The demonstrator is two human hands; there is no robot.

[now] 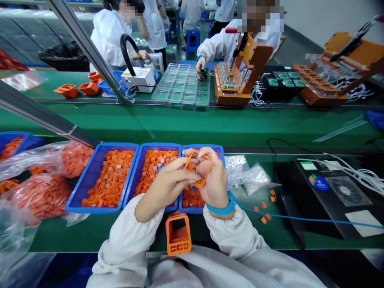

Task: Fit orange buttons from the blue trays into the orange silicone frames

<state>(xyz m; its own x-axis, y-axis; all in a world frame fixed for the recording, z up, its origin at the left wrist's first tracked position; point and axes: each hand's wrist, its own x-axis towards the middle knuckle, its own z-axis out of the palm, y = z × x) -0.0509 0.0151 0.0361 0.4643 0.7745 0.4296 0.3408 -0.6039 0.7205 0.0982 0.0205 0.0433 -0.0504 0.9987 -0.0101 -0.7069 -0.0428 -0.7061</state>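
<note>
My left hand and my right hand are raised together above the blue trays, and the fingers of both pinch a thin orange rubber frame. The frame is stretched into a loop between them, with my right fingers inside it. A blue wrist strap circles my right wrist. Below my hands, an orange rubber housing with a square opening lies on the green bench, nearest my left wrist. My hands hide part of the right-hand blue tray, which holds small orange pieces.
Two more blue trays of orange pieces stand to the left, with plastic bags of orange parts beyond. To the right lie a clear bag, loose orange pieces, a blue cord and a black device.
</note>
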